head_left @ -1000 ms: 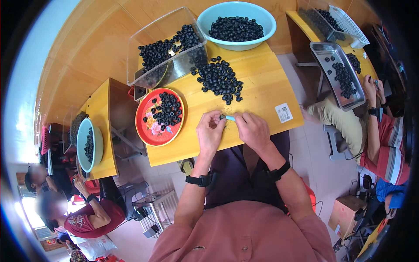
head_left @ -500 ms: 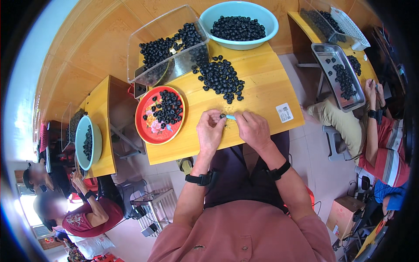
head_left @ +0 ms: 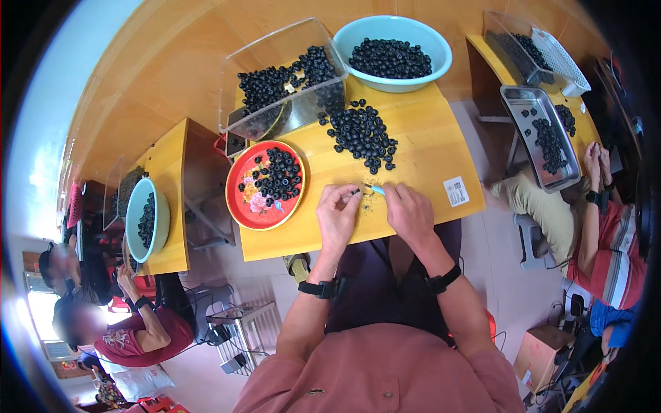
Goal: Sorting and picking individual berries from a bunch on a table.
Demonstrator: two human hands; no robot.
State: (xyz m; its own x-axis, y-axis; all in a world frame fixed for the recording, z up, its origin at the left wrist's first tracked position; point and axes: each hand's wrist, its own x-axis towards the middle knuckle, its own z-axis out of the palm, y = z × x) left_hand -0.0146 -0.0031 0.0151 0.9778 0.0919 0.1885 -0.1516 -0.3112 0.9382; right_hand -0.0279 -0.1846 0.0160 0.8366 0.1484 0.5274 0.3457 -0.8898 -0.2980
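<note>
A small round black ring-like piece (head_left: 355, 192) is pinched in the fingertips of my left hand (head_left: 335, 217). My right hand (head_left: 412, 215) is closed round a slim tool with a light-blue handle (head_left: 376, 189). Its thin dark tip points left toward the piece, with a small gap between. Both hands are over the front part of the yellow table (head_left: 434, 144), where dark crumbs lie scattered. Just beyond them is a loose pile of similar black pieces (head_left: 363, 138). To the left of my left hand, a red flowered tray (head_left: 242, 168) bears more of these pieces.
At the back stand a clear plastic bin (head_left: 303, 110) and a light-blue basin (head_left: 396, 84), both with black pieces inside. A white label (head_left: 455, 191) is stuck near the table's right edge. Co-workers sit at tables on both sides, with a metal tray (head_left: 540, 175) on the right.
The tool's tip, at the black piece before, has come away from it to the right. My hands are slightly further apart. The whole view has shifted a little.
</note>
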